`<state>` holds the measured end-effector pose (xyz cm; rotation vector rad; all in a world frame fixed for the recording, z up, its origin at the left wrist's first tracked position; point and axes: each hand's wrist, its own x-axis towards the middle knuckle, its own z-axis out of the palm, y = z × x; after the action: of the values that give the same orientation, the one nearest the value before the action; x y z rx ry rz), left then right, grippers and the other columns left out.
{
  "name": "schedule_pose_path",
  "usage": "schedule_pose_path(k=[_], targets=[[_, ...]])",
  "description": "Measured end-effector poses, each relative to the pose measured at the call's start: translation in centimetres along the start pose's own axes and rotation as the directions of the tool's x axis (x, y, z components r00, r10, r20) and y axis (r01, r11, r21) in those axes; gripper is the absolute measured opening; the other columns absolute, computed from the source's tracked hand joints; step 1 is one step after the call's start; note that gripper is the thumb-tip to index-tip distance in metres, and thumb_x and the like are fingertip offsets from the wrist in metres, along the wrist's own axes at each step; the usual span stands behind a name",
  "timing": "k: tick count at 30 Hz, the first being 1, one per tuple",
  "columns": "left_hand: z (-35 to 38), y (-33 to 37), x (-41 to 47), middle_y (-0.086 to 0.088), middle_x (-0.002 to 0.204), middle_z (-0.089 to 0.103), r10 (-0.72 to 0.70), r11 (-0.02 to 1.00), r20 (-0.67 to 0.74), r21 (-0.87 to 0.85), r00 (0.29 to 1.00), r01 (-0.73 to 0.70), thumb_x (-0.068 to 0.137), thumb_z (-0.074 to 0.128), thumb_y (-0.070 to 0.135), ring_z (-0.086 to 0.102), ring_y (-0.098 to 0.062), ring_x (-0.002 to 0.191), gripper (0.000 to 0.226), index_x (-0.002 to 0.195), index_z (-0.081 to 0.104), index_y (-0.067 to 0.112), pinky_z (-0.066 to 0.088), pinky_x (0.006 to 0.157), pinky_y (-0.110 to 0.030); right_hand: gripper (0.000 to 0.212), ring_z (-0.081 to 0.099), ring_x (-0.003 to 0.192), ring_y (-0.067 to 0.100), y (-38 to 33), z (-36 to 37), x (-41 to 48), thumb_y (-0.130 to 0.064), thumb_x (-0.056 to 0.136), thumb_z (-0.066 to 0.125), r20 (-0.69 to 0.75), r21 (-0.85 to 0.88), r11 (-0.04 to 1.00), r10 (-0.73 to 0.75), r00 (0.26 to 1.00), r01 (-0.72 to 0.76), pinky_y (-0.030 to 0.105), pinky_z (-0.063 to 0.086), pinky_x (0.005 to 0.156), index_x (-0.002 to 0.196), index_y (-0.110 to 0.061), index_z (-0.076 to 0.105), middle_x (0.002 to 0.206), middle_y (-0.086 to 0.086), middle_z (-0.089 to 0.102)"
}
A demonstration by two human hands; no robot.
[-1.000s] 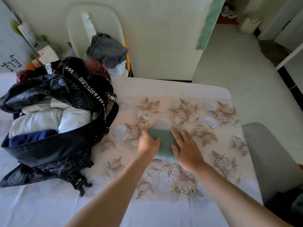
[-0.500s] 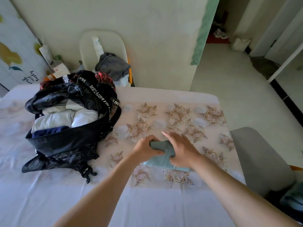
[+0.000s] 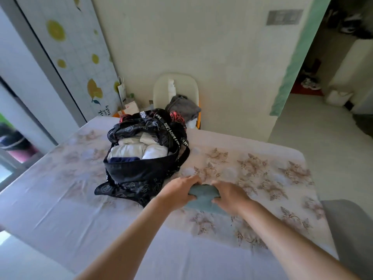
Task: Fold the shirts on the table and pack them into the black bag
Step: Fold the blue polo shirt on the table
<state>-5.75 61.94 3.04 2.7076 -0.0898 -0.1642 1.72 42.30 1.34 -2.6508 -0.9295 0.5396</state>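
Observation:
A small folded teal shirt [image 3: 202, 198] lies on the flowered tablecloth just right of the black bag. My left hand [image 3: 178, 191] grips its left end and my right hand [image 3: 229, 196] grips its right end, fingers curled round the cloth. The black bag [image 3: 141, 174] with white lettering on its straps stands open on the table to the left. Inside it lie folded white shirts [image 3: 139, 148] and a dark blue one [image 3: 124, 160]. The underside of the teal shirt is hidden by my hands.
The table [image 3: 60, 209] stretches left and toward me under a white cloth. A cream chair [image 3: 175, 87] with grey clothing [image 3: 183, 108] stands behind the bag against the wall. A grey chair [image 3: 351, 229] sits at the right edge. A doorway opens at the far right.
My hands went from pressing flat on the teal shirt to gripping its two ends, bunching it up. The camera view lifted and drew back, so bag and table sit lower in the frame.

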Motion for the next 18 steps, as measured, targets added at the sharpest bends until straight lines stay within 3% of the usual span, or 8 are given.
schedule_pose_path(k=[3, 6, 9, 14, 18], targets=[[-3.4, -3.1, 0.5, 0.006, 0.116, 0.06, 0.018, 0.993, -0.045, 0.119, 0.999, -0.012, 0.087, 0.063, 0.023, 0.058, -0.019, 0.107, 0.041, 0.126, 0.054, 0.029, 0.047, 0.088, -0.037, 0.024, 0.061, 0.075, 0.015, -3.5, -2.0, 2.8, -0.029, 0.095, 0.059, -0.114, -0.119, 0.989, -0.098, 0.989, 0.085, 0.032, 0.052, 0.064, 0.117, -0.03, 0.049, 0.091, -0.008, 0.062], [-6.9, -7.5, 0.8, 0.002, 0.124, 0.056, 0.017, 0.99, -0.174, 0.139, 0.985, 0.008, 0.096, 0.054, 0.021, 0.052, -0.021, 0.115, 0.038, 0.134, 0.051, 0.024, 0.043, 0.09, -0.034, 0.033, 0.059, 0.091, 0.02, -7.7, -3.9, 6.3, -0.026, 0.096, 0.058, -0.216, -0.179, 0.972, -0.191, 0.957, 0.154, 0.036, 0.051, 0.07, 0.126, -0.031, 0.047, 0.112, -0.006, 0.054], [-10.1, -13.0, 1.0, 0.002, 0.132, 0.054, 0.021, 0.983, -0.266, 0.18, 0.964, 0.028, 0.1, 0.049, 0.024, 0.045, -0.02, 0.126, 0.037, 0.138, 0.048, 0.022, 0.039, 0.1, -0.034, 0.039, 0.056, 0.1, 0.023, -12.5, -4.7, 11.2, -0.019, 0.095, 0.056, -0.261, -0.234, 0.954, -0.249, 0.933, 0.189, 0.035, 0.044, 0.07, 0.13, -0.031, 0.043, 0.119, -0.004, 0.051], [-14.9, -23.8, 1.5, 0.006, 0.134, 0.052, -0.087, 0.973, -0.258, 0.186, 0.962, 0.138, 0.101, 0.046, 0.028, 0.044, -0.02, 0.128, 0.037, 0.138, 0.047, 0.027, 0.036, 0.105, -0.036, 0.046, 0.051, 0.121, 0.024, -20.7, -4.3, 20.4, -0.02, 0.097, 0.051, -0.176, -0.159, 0.969, -0.214, 0.961, 0.186, 0.039, 0.046, 0.088, 0.139, -0.033, 0.038, 0.134, -0.004, 0.052], [-16.7, -30.8, 3.1, 0.004, 0.131, 0.05, -0.148, 0.988, -0.173, 0.018, 0.974, 0.153, 0.1, 0.048, 0.023, 0.051, -0.022, 0.12, 0.036, 0.136, 0.053, 0.025, 0.044, 0.097, -0.039, 0.048, 0.053, 0.124, 0.025, -24.4, -3.2, 26.5, -0.021, 0.097, 0.049, -0.072, -0.098, 0.985, -0.147, 0.987, 0.139, 0.038, 0.043, 0.094, 0.142, -0.033, 0.038, 0.14, -0.005, 0.053]])
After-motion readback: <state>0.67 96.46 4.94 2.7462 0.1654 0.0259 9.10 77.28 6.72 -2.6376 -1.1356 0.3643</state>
